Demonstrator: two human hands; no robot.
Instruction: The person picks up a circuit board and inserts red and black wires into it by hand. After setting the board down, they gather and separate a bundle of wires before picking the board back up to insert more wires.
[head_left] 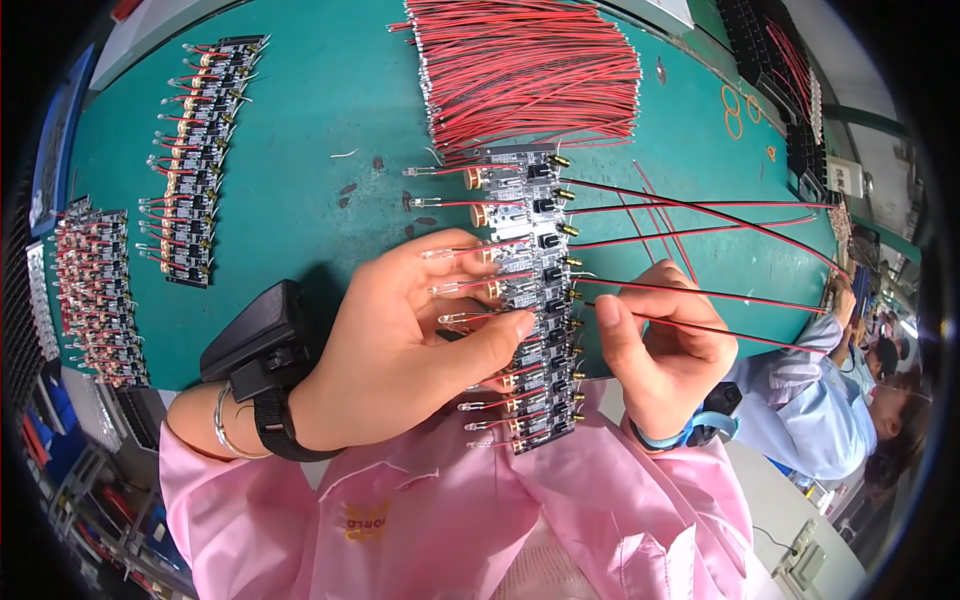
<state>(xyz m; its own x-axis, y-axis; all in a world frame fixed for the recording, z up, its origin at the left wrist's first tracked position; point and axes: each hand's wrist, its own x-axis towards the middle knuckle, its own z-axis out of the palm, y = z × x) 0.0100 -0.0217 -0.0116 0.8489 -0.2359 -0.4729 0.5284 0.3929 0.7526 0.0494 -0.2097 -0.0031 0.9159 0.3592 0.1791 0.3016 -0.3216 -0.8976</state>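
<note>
A long black strip of joined circuit boards stands lengthwise before me, with clear LEDs on red leads along its left edge and small brass-coloured parts along its right. My left hand grips the strip around its middle, the thumb lying across the board face. Between thumb and forefinger, my right hand pinches a red and black wire, its tip close to the strip's right edge. Whether that tip touches the board I cannot tell. Several other red and black wires stretch rightward from the upper boards.
A dense bundle of red and black wires lies at the far side of the green mat. Another board strip and a pile of boards lie left. Rubber bands sit far right. A person in blue works at right.
</note>
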